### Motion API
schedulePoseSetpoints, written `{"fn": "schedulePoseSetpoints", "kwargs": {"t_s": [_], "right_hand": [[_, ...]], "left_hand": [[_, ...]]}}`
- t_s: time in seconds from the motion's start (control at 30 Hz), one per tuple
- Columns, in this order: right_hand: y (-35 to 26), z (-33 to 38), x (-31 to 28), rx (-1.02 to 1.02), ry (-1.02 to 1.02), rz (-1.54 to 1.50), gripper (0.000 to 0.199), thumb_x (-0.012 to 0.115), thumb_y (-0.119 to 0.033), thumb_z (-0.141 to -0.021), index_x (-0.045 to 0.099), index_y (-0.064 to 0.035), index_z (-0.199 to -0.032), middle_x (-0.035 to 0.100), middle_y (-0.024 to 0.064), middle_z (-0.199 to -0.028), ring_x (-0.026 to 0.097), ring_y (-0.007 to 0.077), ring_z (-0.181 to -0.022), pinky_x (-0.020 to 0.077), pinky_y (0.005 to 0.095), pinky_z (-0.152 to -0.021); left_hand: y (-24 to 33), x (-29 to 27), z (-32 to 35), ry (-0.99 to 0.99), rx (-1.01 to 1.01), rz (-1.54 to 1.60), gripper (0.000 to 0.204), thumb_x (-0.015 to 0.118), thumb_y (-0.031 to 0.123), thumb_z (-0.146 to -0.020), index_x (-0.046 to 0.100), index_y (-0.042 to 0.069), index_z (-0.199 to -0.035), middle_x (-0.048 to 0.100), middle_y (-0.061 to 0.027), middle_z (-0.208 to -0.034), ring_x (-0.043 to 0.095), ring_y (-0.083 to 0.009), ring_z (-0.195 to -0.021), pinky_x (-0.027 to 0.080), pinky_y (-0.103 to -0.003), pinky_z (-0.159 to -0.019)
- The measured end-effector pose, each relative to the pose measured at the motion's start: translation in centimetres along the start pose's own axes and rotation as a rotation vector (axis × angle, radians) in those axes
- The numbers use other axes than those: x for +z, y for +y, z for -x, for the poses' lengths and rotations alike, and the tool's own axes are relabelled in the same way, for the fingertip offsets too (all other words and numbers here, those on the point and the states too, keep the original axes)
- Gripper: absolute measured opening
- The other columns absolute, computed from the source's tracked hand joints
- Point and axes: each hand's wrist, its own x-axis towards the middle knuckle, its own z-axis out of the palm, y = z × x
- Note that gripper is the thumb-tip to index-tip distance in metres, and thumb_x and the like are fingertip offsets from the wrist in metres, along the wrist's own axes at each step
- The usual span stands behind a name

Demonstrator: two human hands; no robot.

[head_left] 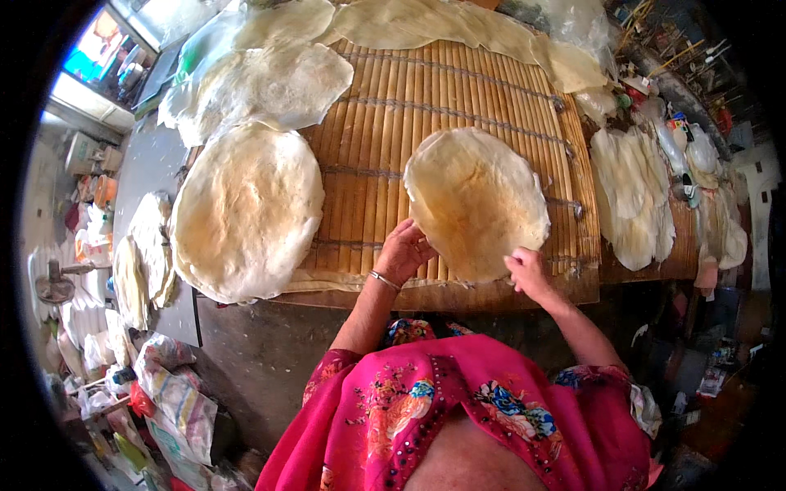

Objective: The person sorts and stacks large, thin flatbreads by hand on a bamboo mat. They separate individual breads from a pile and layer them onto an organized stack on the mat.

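Note:
A thin, round, cream-coloured sheet with a browner middle and an uneven pale rim is over the slatted bamboo mat. At its lower left edge is my left hand, fingers curled at the rim with the tips partly hidden by the sheet. My right hand is closed, thumb and fingers pinching the lower right edge. To the left lies a larger oval sheet of the same look, overlapping the mat's left side and reaching the table's front edge.
More pale sheets overlap at the back left, and others line the far edge. Limp sheets hang at the right; folded ones lie at the left. Bags and sacks crowd the lower left floor; clutter fills the far right.

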Motion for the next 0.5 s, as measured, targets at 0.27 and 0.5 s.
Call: {"fn": "schedulePoseSetpoints", "kwargs": {"t_s": [0.27,0.5], "right_hand": [[-5.1,-3.6,6.0,-0.818,0.288,0.492,0.047,0.063,-0.028,-0.073,0.049,0.0026,-0.105,0.059,0.0187,-0.081,0.059,0.0299,-0.073,0.0477,0.0401,-0.064],[-5.3,-7.3,1.3,-0.419,0.161,0.046,0.007,0.053,-0.008,-0.077,0.057,-0.0024,-0.075,0.055,0.0105,-0.064,0.054,0.016,-0.056,0.0441,0.0319,-0.047]], "left_hand": [[-2.4,-0.9,-2.4,0.113,-0.046,-0.182,0.019,0.049,0.008,-0.082,0.052,-0.002,-0.099,0.059,-0.0117,-0.088,0.06,-0.0206,-0.073,0.052,-0.032,-0.062],[-0.4,-1.8,-1.7,0.339,0.145,-0.317,0.011,0.057,0.007,-0.079,0.055,-0.004,-0.079,0.056,-0.006,-0.066,0.052,-0.0147,-0.053,0.04,-0.025,-0.043]]}}
